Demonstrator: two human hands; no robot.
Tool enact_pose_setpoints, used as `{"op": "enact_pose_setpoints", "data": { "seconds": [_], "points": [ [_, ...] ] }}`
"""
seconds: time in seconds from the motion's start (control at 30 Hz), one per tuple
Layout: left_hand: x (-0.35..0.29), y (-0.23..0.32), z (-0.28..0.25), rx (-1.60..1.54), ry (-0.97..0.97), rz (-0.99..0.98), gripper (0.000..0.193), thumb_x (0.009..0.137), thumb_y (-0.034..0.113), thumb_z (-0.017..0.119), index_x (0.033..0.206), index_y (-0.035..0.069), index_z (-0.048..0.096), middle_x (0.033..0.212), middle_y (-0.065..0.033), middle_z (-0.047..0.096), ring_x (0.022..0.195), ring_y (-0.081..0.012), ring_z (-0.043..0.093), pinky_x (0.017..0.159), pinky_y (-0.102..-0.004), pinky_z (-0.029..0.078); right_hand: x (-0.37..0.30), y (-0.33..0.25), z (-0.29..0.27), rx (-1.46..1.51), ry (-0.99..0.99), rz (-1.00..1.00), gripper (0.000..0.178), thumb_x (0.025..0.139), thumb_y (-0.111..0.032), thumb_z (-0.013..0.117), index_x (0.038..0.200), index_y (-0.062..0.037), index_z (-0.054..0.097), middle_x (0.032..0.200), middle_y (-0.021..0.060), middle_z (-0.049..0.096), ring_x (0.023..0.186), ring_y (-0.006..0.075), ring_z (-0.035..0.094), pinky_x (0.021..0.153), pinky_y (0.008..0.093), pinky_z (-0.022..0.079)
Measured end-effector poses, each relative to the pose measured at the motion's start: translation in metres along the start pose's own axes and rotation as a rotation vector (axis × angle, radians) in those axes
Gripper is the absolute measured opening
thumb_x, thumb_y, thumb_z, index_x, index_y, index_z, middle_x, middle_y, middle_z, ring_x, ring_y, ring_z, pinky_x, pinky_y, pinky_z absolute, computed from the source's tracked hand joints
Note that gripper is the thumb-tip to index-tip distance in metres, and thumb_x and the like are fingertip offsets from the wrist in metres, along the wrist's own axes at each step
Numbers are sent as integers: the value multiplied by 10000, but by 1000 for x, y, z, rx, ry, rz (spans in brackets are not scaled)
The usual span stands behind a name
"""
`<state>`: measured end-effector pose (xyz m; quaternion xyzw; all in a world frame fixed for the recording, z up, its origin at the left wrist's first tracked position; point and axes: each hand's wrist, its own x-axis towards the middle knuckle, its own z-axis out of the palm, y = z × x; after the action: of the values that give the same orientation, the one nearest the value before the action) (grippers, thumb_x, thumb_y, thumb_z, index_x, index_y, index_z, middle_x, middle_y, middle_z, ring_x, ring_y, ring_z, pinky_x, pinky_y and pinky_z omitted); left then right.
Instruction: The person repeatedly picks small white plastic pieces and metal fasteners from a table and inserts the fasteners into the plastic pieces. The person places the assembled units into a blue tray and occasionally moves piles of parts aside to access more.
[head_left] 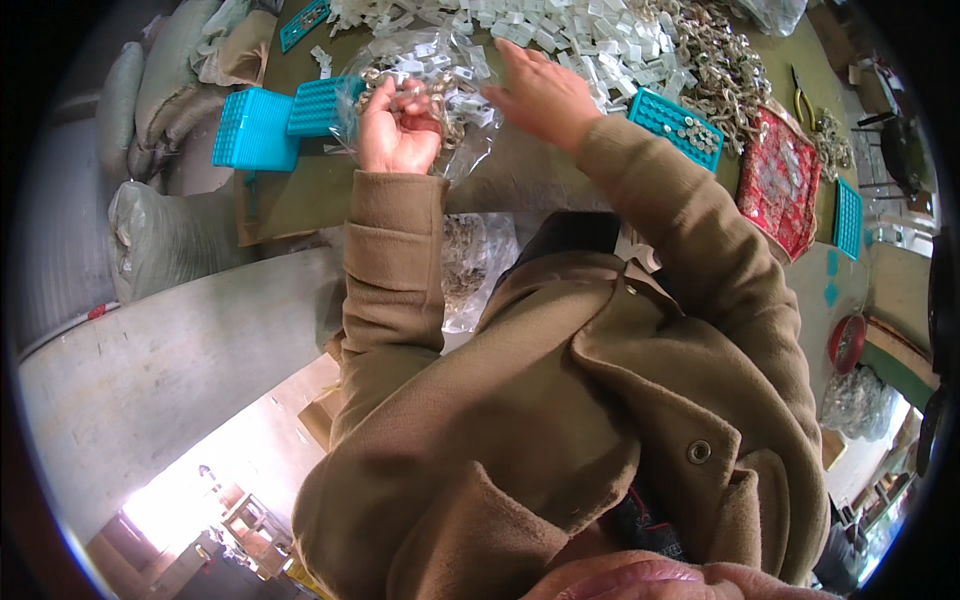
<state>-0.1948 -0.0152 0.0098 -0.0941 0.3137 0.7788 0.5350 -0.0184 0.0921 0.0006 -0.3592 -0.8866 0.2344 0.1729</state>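
My left hand [400,130] is turned palm up at a clear plastic bag [467,143], its fingers loosely bent and apart, with nothing visible in the palm. Small ring-like metal parts [451,128] and white plastic pieces lie in the bag around the fingers. To the right of the bag, my right hand [548,98] is stretched out flat over the table, fingers extended and holding nothing. Just beyond it spreads a large heap of translucent white plastic pieces [590,45].
A stack of turquoise trays [255,130] stands left of the bag beside another turquoise tray [322,108]. Rightward are a turquoise tray with round pieces [675,128], a metal-part heap [720,70], a red patterned tray [778,185] and pliers [803,98]. Filled sacks [170,90] line the left.
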Motion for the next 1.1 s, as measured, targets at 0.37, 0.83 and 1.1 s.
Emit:
{"op": "enact_pose_setpoints", "data": {
  "seconds": [0.37, 0.83, 1.1],
  "points": [
    [-37, 1, 40, 361, -13, 284, 687, 985, 165, 512, 1481, -130, 138, 1576, -258, 167, 1466, -343, 201, 1209, -464, 202, 55, 7, 45, 153, 37, 77, 255, 913, -283, 522, 1020, -66, 604, 957, 197, 695, 911, 403, 659, 806, 498, 516],
    [-78, -37, -70, 1694, 353, 768, 558, 825, 435, 745, 1110, 49, 460, 810, -106, 589, 686, -290, 615, 625, -414, 482, 70, -4, 38, -157, 59, -17, 677, 898, -656, 512, 1250, -80, 569, 873, 191, 711, 837, 363, 693, 732, 482, 526],
    [-75, -8, -54, 1359, 287, 1080, 443, 850, 94, 645, 1256, 33, 479, 944, -129, 633, 742, -211, 631, 675, -371, 521, 99, -1, 40, 155, 218, -75, 310, 948, -363, 597, 907, -56, 591, 728, 173, 630, 717, 429, 593, 633, 482, 465]
  ]
}}
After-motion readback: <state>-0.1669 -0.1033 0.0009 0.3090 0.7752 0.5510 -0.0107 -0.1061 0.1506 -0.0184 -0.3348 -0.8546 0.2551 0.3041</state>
